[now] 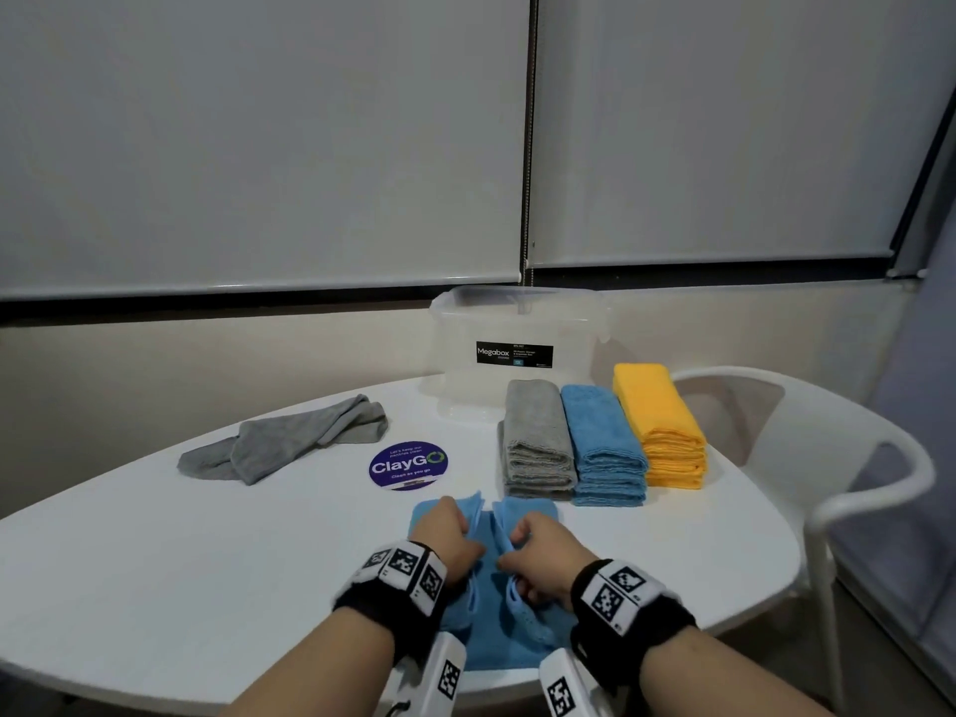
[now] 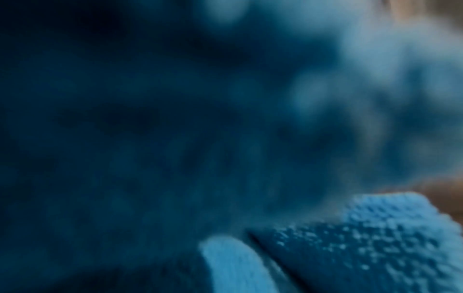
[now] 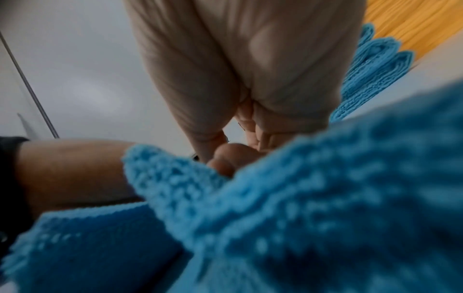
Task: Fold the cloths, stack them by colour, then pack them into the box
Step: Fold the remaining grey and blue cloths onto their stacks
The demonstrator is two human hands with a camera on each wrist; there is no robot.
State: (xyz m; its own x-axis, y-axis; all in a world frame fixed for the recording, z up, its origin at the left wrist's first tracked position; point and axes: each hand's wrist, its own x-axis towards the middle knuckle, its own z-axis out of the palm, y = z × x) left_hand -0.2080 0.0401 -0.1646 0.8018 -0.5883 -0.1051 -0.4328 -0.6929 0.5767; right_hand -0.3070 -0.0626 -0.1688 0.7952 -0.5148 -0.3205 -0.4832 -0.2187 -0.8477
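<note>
A blue cloth (image 1: 517, 633) at the table's (image 1: 155, 587) near edge was pinched by the left hand (image 1: 445, 535) and right hand (image 1: 538, 556) (grey (image 1: 538, 437), blue (image 1: 605, 447), yellow (image 1: 662, 426) stacks sat before the box (image 1: 517, 323)).

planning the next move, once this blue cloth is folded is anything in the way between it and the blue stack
Nothing visible is. Both hands, left and right, grip the blue cloth at the near table edge. The blue stack sits just beyond and to the right, with only bare table between; the grey stack flanks it on the left.
</note>
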